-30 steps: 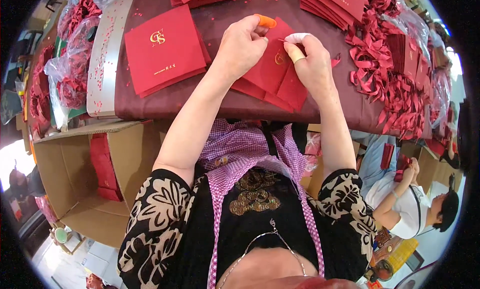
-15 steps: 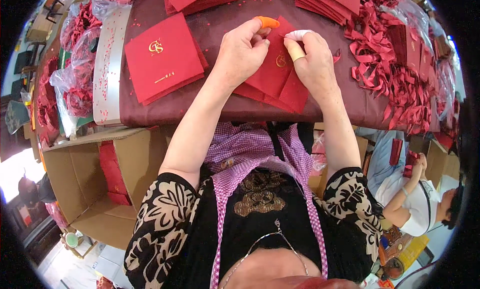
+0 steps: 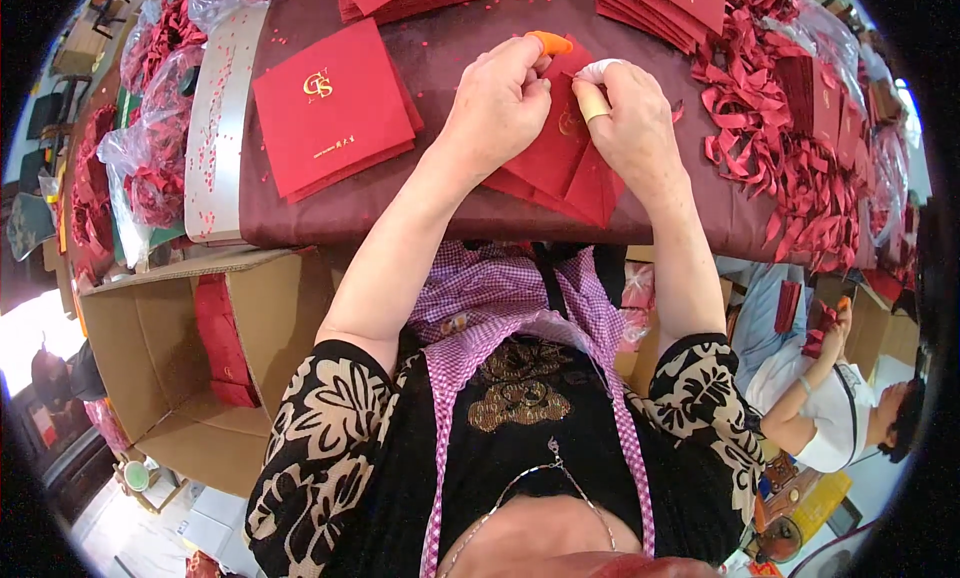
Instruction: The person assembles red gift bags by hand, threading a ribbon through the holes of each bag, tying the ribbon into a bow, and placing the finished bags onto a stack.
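On the near part of the maroon-covered table (image 3: 330, 223), a flat red bag (image 3: 560, 163) is laid slantwise, its upper part flanked by the left hand (image 3: 503, 100) and the right hand (image 3: 632, 116); the fingers of both are curled inward, but whether anything is pinched between the fingertips cannot be told. Stacked red bags (image 3: 335, 113) are set out on the table's left part, loose red ribbons (image 3: 740, 158) are heaped toward its right end, and an open cardboard box (image 3: 150, 348) is placed below its front left corner.
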`<action>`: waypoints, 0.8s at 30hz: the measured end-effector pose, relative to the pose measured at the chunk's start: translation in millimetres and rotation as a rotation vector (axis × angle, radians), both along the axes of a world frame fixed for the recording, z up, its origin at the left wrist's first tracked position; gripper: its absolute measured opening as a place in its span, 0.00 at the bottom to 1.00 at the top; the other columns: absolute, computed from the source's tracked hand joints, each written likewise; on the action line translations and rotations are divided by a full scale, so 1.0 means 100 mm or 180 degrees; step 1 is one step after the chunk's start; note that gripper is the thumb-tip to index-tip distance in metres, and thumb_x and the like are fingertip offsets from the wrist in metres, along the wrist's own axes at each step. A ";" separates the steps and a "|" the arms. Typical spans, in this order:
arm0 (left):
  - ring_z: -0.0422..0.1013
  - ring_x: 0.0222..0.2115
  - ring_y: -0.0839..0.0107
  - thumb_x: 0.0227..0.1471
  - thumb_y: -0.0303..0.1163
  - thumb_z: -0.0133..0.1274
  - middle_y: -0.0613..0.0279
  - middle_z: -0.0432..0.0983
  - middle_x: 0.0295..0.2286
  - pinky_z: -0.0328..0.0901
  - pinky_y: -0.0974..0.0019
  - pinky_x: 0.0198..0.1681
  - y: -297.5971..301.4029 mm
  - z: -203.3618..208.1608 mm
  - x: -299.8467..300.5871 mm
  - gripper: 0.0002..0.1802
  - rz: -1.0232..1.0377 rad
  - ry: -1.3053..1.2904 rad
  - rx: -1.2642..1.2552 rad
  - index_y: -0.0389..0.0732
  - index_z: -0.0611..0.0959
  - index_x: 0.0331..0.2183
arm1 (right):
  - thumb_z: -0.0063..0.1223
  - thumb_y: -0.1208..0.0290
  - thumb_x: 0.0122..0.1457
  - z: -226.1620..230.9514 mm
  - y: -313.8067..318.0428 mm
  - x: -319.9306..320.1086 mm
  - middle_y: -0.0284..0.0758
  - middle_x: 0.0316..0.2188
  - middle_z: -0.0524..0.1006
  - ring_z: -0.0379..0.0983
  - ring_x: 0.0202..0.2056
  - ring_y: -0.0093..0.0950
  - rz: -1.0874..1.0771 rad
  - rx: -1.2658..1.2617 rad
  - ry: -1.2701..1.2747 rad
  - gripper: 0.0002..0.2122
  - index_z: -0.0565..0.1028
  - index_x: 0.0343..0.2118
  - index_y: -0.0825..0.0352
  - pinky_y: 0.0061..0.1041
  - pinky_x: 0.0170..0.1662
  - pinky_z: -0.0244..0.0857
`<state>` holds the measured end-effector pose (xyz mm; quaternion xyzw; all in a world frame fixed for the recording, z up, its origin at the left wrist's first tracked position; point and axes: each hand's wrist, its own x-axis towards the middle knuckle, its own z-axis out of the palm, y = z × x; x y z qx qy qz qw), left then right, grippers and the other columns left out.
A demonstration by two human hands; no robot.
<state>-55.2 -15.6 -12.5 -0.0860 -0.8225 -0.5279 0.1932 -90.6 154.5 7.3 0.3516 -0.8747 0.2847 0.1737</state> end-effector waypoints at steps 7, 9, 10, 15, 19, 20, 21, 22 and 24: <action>0.73 0.29 0.65 0.43 0.15 0.49 0.56 0.75 0.29 0.68 0.68 0.33 0.04 0.00 -0.01 0.20 -0.0003 0.0586 -0.0355 0.38 0.79 0.41 | 0.51 0.73 0.54 0.11 -0.06 0.00 0.40 0.25 0.74 0.71 0.31 0.39 0.0075 0.0734 0.0751 0.04 0.70 0.27 0.67 0.36 0.39 0.63; 0.72 0.31 0.59 0.41 0.15 0.48 0.55 0.75 0.30 0.67 0.64 0.36 0.04 -0.01 0.01 0.21 0.0135 0.0914 -0.0556 0.40 0.79 0.41 | 0.50 0.72 0.54 0.13 -0.10 0.02 0.39 0.25 0.73 0.71 0.30 0.37 0.0063 0.1258 0.1202 0.04 0.69 0.27 0.66 0.35 0.38 0.63; 0.72 0.31 0.59 0.41 0.15 0.48 0.55 0.75 0.30 0.67 0.64 0.36 0.04 0.00 0.02 0.21 0.0142 0.0928 -0.0558 0.40 0.79 0.41 | 0.50 0.72 0.54 0.12 -0.11 0.03 0.39 0.25 0.73 0.71 0.30 0.37 0.0066 0.1256 0.1217 0.04 0.69 0.27 0.66 0.35 0.38 0.63; 0.71 0.33 0.57 0.40 0.15 0.49 0.56 0.74 0.30 0.64 0.61 0.38 0.05 -0.07 0.00 0.20 0.0057 0.1112 -0.0807 0.39 0.78 0.39 | 0.51 0.69 0.54 0.11 -0.11 -0.06 0.48 0.25 0.77 0.74 0.32 0.47 -0.0386 0.0327 -0.0944 0.09 0.73 0.27 0.71 0.40 0.38 0.67; 0.71 0.32 0.57 0.40 0.15 0.49 0.56 0.74 0.30 0.64 0.61 0.37 0.07 -0.09 -0.01 0.19 0.0079 0.1209 -0.0898 0.37 0.78 0.38 | 0.51 0.70 0.52 0.09 -0.08 -0.10 0.49 0.24 0.76 0.74 0.30 0.47 -0.0200 0.0038 -0.1194 0.08 0.72 0.26 0.72 0.41 0.36 0.67; 0.70 0.32 0.56 0.40 0.15 0.49 0.56 0.74 0.30 0.64 0.61 0.37 0.08 -0.09 -0.01 0.19 0.0084 0.1240 -0.0841 0.37 0.78 0.38 | 0.51 0.70 0.52 0.05 -0.08 -0.09 0.49 0.24 0.76 0.74 0.30 0.47 -0.0201 0.0032 -0.1192 0.08 0.72 0.26 0.72 0.41 0.36 0.67; 0.70 0.32 0.56 0.40 0.14 0.49 0.56 0.74 0.30 0.64 0.60 0.38 0.08 -0.09 -0.01 0.19 0.0088 0.1269 -0.0784 0.38 0.78 0.38 | 0.51 0.72 0.51 -0.02 -0.09 -0.06 0.46 0.22 0.75 0.73 0.28 0.45 -0.0060 0.0322 -0.0160 0.07 0.71 0.25 0.70 0.40 0.35 0.67; 0.70 0.32 0.56 0.40 0.14 0.49 0.56 0.74 0.30 0.64 0.60 0.38 0.08 -0.08 0.00 0.19 0.0081 0.1270 -0.0790 0.38 0.78 0.38 | 0.51 0.73 0.50 -0.05 -0.10 -0.04 0.44 0.21 0.74 0.72 0.26 0.43 0.0079 0.0605 0.0872 0.05 0.70 0.24 0.69 0.40 0.33 0.66; 0.71 0.32 0.56 0.40 0.14 0.49 0.56 0.75 0.30 0.65 0.60 0.37 0.09 -0.04 0.02 0.19 0.0104 0.1225 -0.0692 0.37 0.78 0.38 | 0.50 0.74 0.48 0.00 -0.11 -0.03 0.38 0.19 0.70 0.70 0.23 0.38 0.0212 0.0740 0.1459 0.04 0.67 0.24 0.65 0.38 0.31 0.64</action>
